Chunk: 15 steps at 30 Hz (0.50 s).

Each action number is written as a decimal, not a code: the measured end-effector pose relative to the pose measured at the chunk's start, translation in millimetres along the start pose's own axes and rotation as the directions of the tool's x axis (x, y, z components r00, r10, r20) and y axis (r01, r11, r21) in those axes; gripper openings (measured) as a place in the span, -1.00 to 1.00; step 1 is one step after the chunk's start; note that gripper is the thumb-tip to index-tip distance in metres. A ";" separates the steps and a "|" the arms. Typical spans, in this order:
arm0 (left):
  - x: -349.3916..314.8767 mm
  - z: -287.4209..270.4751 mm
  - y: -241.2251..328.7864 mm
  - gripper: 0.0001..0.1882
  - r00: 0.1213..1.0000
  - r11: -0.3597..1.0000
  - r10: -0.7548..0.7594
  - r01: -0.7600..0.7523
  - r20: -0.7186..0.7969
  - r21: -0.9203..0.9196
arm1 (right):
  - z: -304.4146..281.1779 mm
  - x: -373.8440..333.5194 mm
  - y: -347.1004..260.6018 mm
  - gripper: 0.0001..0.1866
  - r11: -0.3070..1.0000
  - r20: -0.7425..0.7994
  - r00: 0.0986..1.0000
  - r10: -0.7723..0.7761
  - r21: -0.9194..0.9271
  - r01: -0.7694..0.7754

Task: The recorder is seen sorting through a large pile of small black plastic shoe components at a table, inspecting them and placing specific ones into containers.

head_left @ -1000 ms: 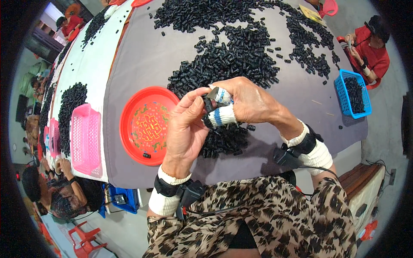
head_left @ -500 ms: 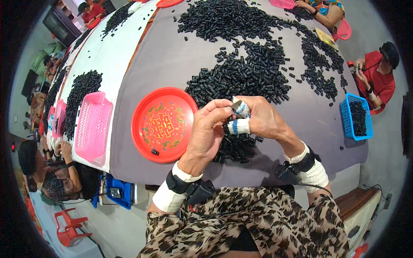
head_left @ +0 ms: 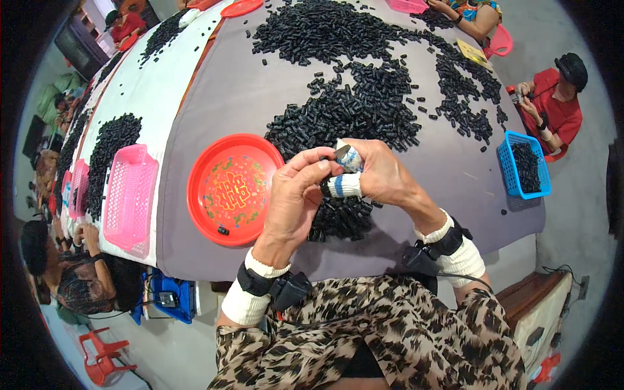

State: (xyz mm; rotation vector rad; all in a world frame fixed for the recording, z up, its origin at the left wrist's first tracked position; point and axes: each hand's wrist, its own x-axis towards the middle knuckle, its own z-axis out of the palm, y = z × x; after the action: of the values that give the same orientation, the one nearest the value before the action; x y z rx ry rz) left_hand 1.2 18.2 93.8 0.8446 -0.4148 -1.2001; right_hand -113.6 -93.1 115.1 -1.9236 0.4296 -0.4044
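Note:
In front of me my right hand (head_left: 377, 170) is closed round a small knife (head_left: 341, 151), whose short grey blade points toward my left fingertips. White wraps with blue marks cover some of its fingers. My left hand (head_left: 296, 192) is pinched shut against the blade, on a small black cylindrical piece that the fingers mostly hide. The hands meet above a heap of such black pieces (head_left: 344, 117) on the grey-covered table (head_left: 214, 84). Left of my left hand lies a round red tray (head_left: 195, 195), with one black piece (head_left: 223, 231) near its front rim.
A pink basket (head_left: 107, 214) stands to the left and a blue basket (head_left: 546, 175) of black pieces to the right. More heaps (head_left: 318, 29) spread across the far side. Other people sit around, one in red (head_left: 559, 107) at the right. A red stool (head_left: 104, 357) stands lower left.
The whole scene has shifted slightly left in view. My hands stay together at the knife with nearly the same grip, and the single piece remains in the red tray.

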 end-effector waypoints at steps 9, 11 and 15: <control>-9.6 0.2 -0.1 -0.69 0.992 0.981 0.064 -0.042 0.111 -0.189 | 1.8 -4.3 -16.8 -0.77 1.000 -0.044 0.999 -0.015 0.023 0.016; -11.3 -0.3 1.2 -0.68 0.992 0.978 0.064 -0.040 0.113 -0.204 | 2.4 -4.4 -18.0 -0.77 1.000 -0.044 0.999 -0.012 0.006 0.013; -12.0 -1.4 0.0 -0.69 0.987 0.973 0.076 -0.042 0.144 -0.226 | 1.7 -4.1 -15.2 -0.74 1.000 -0.020 0.999 -0.027 0.010 0.028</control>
State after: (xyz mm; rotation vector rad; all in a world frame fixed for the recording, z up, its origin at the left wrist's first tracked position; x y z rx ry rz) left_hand -2.0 29.9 94.6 0.5469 -0.4174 -1.2341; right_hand -114.7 -84.3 128.2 -1.9188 0.4138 -0.4432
